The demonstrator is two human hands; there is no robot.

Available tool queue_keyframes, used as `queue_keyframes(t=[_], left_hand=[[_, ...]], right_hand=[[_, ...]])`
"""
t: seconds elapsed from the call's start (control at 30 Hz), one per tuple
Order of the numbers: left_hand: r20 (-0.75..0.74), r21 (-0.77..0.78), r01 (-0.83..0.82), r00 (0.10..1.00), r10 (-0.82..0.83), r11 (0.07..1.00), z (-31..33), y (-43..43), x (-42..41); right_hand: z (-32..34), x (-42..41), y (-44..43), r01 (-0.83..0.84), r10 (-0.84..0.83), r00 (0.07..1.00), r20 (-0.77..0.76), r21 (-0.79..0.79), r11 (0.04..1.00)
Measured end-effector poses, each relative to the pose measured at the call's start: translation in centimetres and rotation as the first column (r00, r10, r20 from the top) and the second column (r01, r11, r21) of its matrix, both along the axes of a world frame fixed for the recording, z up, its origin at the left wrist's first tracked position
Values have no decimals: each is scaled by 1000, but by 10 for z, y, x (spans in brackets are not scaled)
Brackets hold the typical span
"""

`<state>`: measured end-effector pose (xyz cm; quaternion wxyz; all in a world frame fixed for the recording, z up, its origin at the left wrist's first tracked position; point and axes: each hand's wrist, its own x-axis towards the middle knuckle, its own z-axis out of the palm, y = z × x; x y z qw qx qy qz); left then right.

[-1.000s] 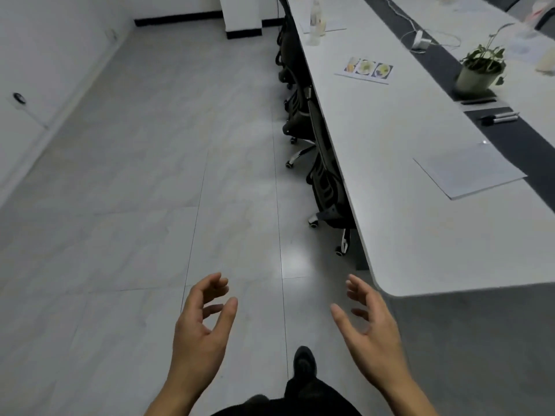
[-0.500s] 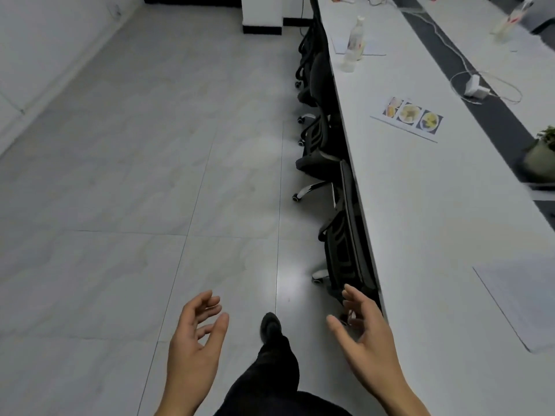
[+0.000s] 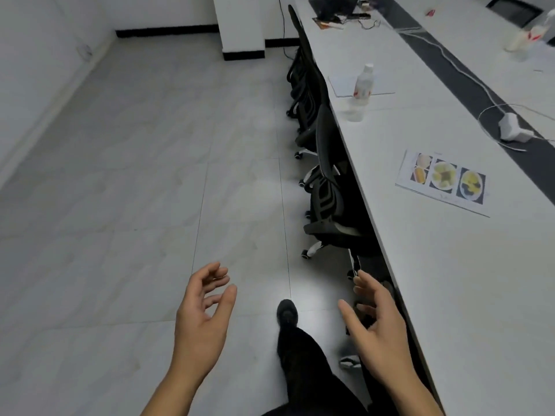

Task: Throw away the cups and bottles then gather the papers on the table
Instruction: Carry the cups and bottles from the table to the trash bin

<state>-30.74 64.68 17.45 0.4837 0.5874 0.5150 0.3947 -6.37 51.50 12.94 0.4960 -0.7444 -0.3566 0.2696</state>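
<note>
A clear plastic bottle with a red label stands on the long white table, with a clear cup just in front of it. A plain sheet of paper lies behind the bottle. A printed sheet with food pictures lies nearer on the table. Another bottle stands blurred at the far right. My left hand and my right hand hang over the floor beside the table, fingers loosely curled, holding nothing.
Black office chairs are tucked along the table's left edge. A white charger with cable lies on the dark centre strip. A laptop and clutter sit at the far end. Grey tiled floor spreads to the left.
I have walked forward along the table. The bottle, cup and printed sheet have come closer; the plant and the nearest plain sheet have dropped out of view. Both hands stay empty.
</note>
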Motion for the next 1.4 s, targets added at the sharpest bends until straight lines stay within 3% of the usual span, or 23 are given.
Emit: queue_keyframes(t=[0.17,0.43,0.57,0.73,1.07,1.2,1.3,1.4], left_hand=[[-5,-75,5,1000,-5,997,-19,139,41],[-31,6,40,999,-40,999,30,366,96],[15,-42,55,998,-54,998,4,469,126],[-47,-129,247,966,-255,960,-31,610,176],[-166,-10,688,715,-679,726,26,856,360],[-151,7,768,634,-759,640,14,877,439],[-138,-65,818,559,-817,571,-5,862,490],[-125,-137,901,398,-909,413,-10,842,531]], right_hand=[[-22,24,148,-16,15,999,-35,-16,1000],[29,92,383,-42,41,998,50,19,999],[22,128,478,33,-30,995,95,-25,999],[-3,158,578,265,-263,964,36,-88,960],[29,217,692,676,-678,736,2,-65,734],[13,248,712,784,-786,617,-20,-59,617],[-2,275,720,824,-828,558,-50,-85,560],[-9,303,727,869,-875,478,-73,-104,484]])
